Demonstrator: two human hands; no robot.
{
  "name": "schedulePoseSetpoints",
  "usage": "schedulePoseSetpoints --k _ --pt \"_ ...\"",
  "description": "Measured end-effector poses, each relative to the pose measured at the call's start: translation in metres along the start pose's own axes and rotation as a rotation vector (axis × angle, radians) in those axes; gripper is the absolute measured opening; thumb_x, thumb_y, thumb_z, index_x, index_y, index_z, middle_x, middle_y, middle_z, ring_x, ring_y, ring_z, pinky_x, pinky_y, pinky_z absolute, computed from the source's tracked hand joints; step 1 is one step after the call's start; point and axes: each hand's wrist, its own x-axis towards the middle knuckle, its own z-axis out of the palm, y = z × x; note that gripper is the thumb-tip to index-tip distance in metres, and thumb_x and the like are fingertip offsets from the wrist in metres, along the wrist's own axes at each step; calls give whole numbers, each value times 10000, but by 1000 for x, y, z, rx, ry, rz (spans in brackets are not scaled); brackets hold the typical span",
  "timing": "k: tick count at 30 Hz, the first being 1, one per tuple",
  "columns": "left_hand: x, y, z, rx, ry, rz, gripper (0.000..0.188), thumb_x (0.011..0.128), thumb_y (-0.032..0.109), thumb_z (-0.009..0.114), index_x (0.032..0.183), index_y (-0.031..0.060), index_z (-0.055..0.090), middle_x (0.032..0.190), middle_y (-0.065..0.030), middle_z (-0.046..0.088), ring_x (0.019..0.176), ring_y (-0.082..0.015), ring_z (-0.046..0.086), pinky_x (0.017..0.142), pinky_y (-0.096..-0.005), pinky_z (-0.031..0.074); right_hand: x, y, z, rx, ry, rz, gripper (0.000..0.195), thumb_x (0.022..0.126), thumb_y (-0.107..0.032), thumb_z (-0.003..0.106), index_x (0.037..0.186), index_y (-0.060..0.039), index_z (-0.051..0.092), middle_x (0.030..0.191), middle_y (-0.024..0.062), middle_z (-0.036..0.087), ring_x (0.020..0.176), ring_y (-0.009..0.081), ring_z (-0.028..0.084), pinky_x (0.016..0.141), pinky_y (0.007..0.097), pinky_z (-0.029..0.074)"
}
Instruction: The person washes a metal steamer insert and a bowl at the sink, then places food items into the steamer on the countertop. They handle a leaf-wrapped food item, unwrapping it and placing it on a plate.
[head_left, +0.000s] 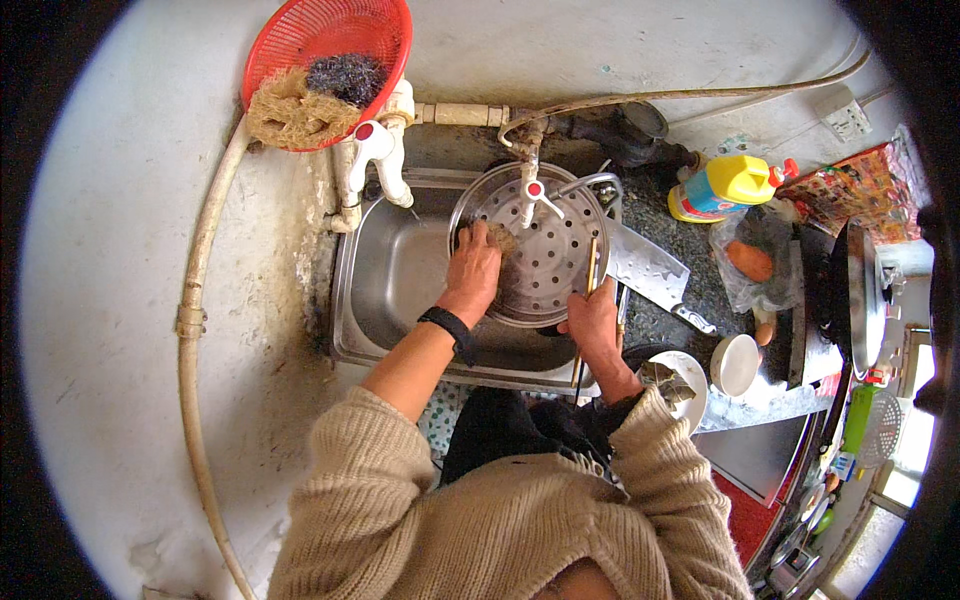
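Note:
My left hand (472, 274) presses a brown fibrous scrubber (501, 241), which looks like loofah, against the inside of a round metal steamer tray (536, 281) with drainage holes. The tray sits tilted over the right part of a stainless steel sink (412, 259), under a tap with a red-dotted handle (534, 190). At the tray's lower right rim, my right hand (594, 315) is closed around thin sticks (593, 259) that look like chopsticks. Its fingers also seem to touch the rim, though their undersides are hidden.
A cleaver (649, 270) lies right of the sink, near a yellow bottle (731, 187) and a plastic bag (739, 259). A white bowl (735, 365) and a plate (694, 375) stand closer. A second tap (379, 154) and red basket (330, 34) are at upper left.

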Motion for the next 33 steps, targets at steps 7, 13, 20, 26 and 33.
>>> schedulePoseSetpoints --k 7,13,20,26,33 --pt "-30 37 26 -398 67 190 197 776 -2 515 955 -68 566 1079 -253 474 988 -410 509 833 -473 465 9 13 3 -33 -14 -27 466 826 -81 539 1194 76 300 637 193 605 458 296 611 434 390 506" --pt "2 -11 15 27 35 -100 247 801 -11 526 1042 -40 568 1053 -218 489 1009 -383 486 831 -463 458 -14 0 5 -48 -63 37 452 812 -68 551 1164 74 306 694 216 612 531 340 636 464 415 522" --pt "12 49 30 -636 105 -95 270 782 -33 506 1045 -18 565 1076 -195 509 1019 -389 488 866 -449 424 -20 2 18 -143 -149 78 308 807 -107 536 1042 48 410 715 256 636 611 360 666 579 443 542" --pt "-35 33 11 -636 -110 454 374 762 -23 519 1118 34 618 1166 -148 551 1090 -344 512 942 -400 428 6 19 12 15 -109 74 247 799 -87 526 972 66 437 748 237 639 553 308 665 492 387 537" --pt "-10 -28 -26 74 -113 148 147 763 -6 580 888 -17 656 1118 -182 515 1045 -350 518 895 -415 483 0 20 7 101 -117 41 291 812 -73 516 1018 86 386 772 234 622 520 308 651 455 378 541"
